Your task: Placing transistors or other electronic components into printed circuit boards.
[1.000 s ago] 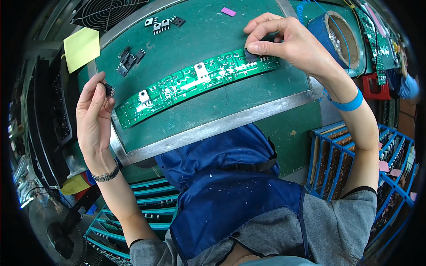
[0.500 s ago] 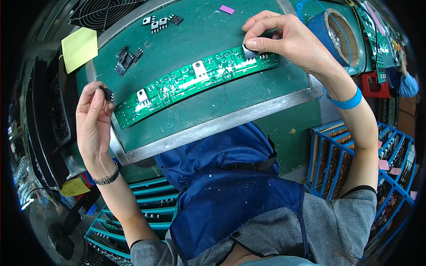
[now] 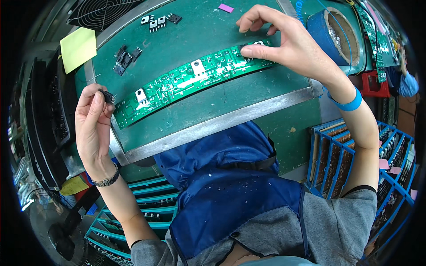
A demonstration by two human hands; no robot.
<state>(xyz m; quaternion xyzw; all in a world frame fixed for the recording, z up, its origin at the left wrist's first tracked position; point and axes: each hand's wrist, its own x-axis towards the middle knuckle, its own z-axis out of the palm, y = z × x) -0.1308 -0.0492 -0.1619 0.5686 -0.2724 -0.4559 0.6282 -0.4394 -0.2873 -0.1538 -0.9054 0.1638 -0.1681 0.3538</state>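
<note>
A long green circuit board [image 3: 171, 90] lies slantwise on the bench. Upright on it are a left transistor [image 3: 140, 95] and a middle transistor [image 3: 198, 67], both with pale metal backs. My left hand [image 3: 92, 126], beyond the board's left end, pinches black transistors [image 3: 107, 96] with their legs pointing right; how many I cannot tell. Over the board's right end, my right hand [image 3: 295, 46] is open, its index finger raised well apart from the thumb. The thumb covers part of the board there, and a light metal tab [image 3: 258, 43] shows just behind it.
Loose transistors [image 3: 158, 22] lie behind the board, with a darker cluster [image 3: 125, 58] nearer my left hand. A blue-rimmed roll [image 3: 316, 33] stands at the right. A metal strip [image 3: 213, 123] edges the bench. Blue racks [image 3: 330, 155] holding boards stand below right.
My right index finger has lifted away from the thumb, letting go of the transistor at the board's right end. My left hand has barely moved and keeps its hold.
</note>
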